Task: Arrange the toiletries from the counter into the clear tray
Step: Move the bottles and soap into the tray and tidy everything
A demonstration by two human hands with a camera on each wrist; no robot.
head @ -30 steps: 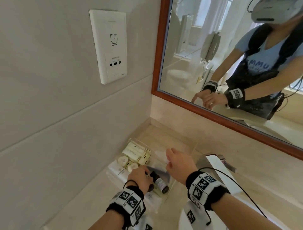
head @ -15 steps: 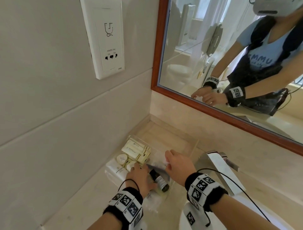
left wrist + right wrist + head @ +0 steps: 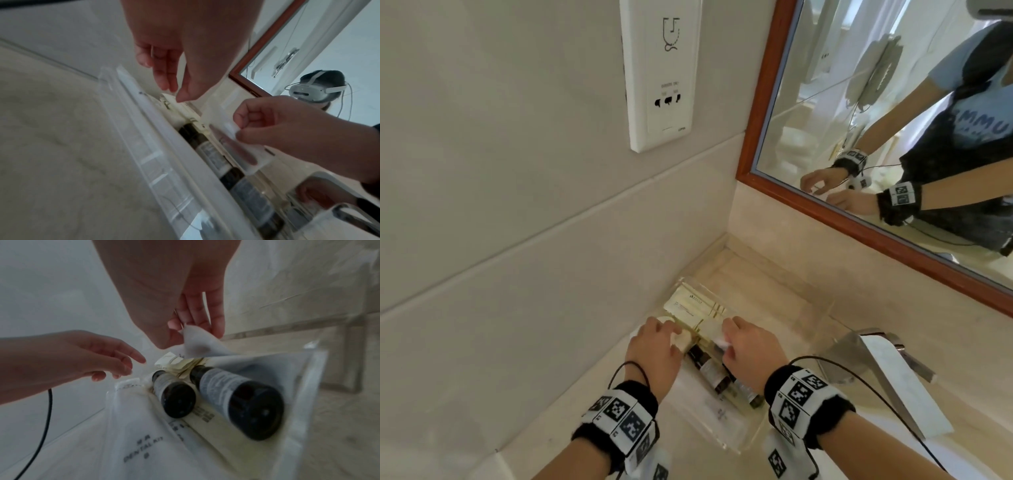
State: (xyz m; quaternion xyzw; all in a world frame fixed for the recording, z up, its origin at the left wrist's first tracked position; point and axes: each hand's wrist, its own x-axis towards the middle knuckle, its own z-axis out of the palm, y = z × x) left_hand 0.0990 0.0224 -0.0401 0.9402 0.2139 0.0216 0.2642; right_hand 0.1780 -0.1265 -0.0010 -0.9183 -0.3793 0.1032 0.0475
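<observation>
The clear tray [image 3: 822, 308] stands on the counter in the corner. It holds cream boxes [image 3: 693, 305], two dark bottles [image 3: 710, 371] [image 3: 242, 395] lying side by side, and a white dental kit packet [image 3: 144, 447]. My right hand [image 3: 732, 334] pinches a corner of a white translucent sachet [image 3: 201, 344] over the bottles' necks. My left hand [image 3: 667, 337] hovers beside it with relaxed fingers near a small cream box, holding nothing. In the left wrist view its fingertips [image 3: 171, 87] point down at the boxes.
A tiled wall with a white socket panel [image 3: 664, 75] runs along the left. A wood-framed mirror [image 3: 893, 102] hangs behind the counter. A chrome faucet [image 3: 876, 363] rises just right of the tray, with the basin below it.
My left hand has let go of the dark bottle and moved forward to the cream boxes. My right hand has shifted left with the sachet. Both bottles now lie in the tray.
</observation>
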